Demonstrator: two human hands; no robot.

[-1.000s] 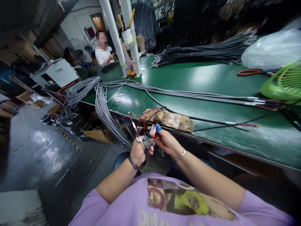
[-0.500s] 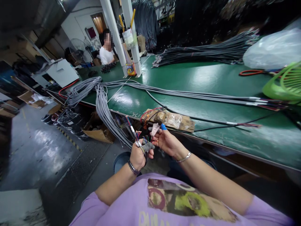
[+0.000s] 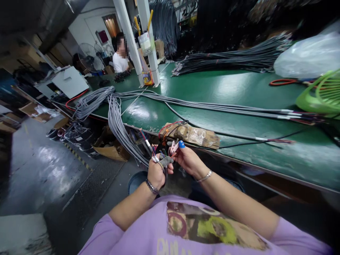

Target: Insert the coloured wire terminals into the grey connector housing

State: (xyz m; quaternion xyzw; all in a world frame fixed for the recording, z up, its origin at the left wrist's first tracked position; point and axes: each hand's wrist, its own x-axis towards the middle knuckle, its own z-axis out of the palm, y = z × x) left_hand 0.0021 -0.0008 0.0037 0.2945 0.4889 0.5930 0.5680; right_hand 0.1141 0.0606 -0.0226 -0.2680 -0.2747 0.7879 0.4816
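Since half a second ago, the right hand has shifted slightly toward the left hand and turned, so a small pink clip shows a narrower side. One cable end standing up from the left fist leans further left.

The person's hands work close together, just off the near edge of a green table. The left hand is closed around several cable ends with white sleeves; thin coloured wires fan out above it. Its thumb has a grey cover. The right hand pinches the pink clip, its thumb wearing a blue cap. Whether the clip touches a wire is too small to tell.

Behind the hands, a wooden block lies along the table's edge. To the left, a bundle of grey cables hangs over the edge.

The step in hand appears to be handling single wires at the cable ends. The next move probably calls for a steady left fist, with one wire kept apart from its neighbours for the right fingertips.
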